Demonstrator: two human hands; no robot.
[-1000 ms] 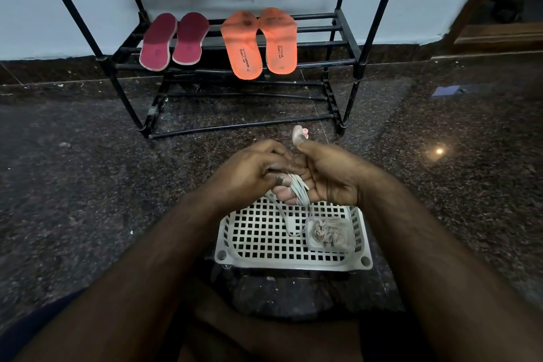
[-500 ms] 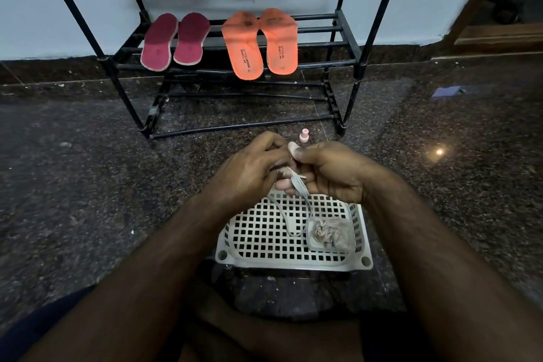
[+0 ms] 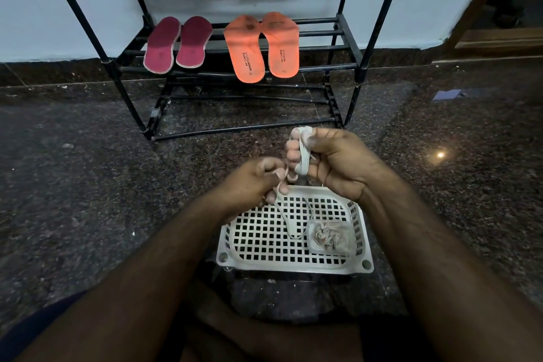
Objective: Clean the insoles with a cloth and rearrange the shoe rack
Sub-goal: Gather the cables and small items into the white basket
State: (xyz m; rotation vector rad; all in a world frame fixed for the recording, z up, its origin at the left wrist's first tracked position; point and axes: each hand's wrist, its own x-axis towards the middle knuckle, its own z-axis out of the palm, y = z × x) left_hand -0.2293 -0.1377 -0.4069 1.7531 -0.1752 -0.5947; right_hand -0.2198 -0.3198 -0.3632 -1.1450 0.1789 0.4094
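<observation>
A white cord (image 3: 302, 153) is being wound around the right hand (image 3: 332, 161), its loose end pinched by the left hand (image 3: 258, 182), above the basket (image 3: 293, 266); insoles (image 3: 223, 45) are being kept on the rack (image 3: 346, 38) beyond.

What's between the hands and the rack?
Head view: only bare dark floor between the hands (left hand, right hand) and the rack.

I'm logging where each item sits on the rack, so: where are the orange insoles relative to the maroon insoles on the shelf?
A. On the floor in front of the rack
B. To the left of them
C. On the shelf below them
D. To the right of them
D: the orange insoles lie on the same shelf of the shoe rack as the maroon insoles, to their right.
</observation>
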